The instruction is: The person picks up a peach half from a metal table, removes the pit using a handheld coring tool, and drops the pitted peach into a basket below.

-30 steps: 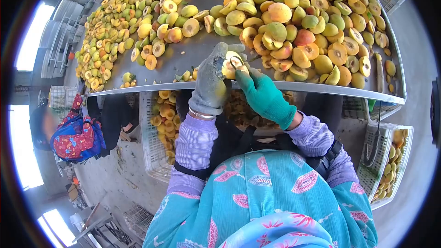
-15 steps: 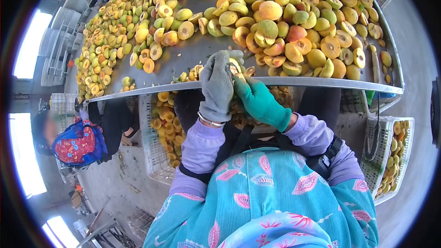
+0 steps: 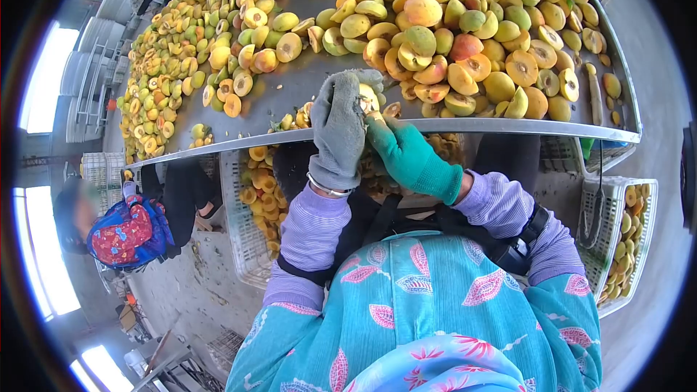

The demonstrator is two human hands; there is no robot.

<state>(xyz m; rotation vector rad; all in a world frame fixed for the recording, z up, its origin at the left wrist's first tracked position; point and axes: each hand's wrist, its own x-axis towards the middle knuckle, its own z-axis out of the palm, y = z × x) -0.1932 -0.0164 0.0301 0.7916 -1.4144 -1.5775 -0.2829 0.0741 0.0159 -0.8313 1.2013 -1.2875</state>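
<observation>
My left hand, in a grey glove, is wrapped round a cut yellow peach just above the table's near edge. My right hand, in a green glove, meets it from the right, with thumb and fingers pinched together against the fruit. Whether those fingers hold a small tool is hidden. Beyond my hands a big heap of halved peaches, several with the stone side showing, covers the metal table. A few small pieces lie beside my left hand.
The table's raised metal rim runs in front of me. Below stand a white crate of peach halves and another crate at right. A long-handled tool lies on the table. Another person sits at left.
Both hands stay together at the peach, and my left hand has turned slightly, showing more of its yellow flesh. The view has shifted a little.
</observation>
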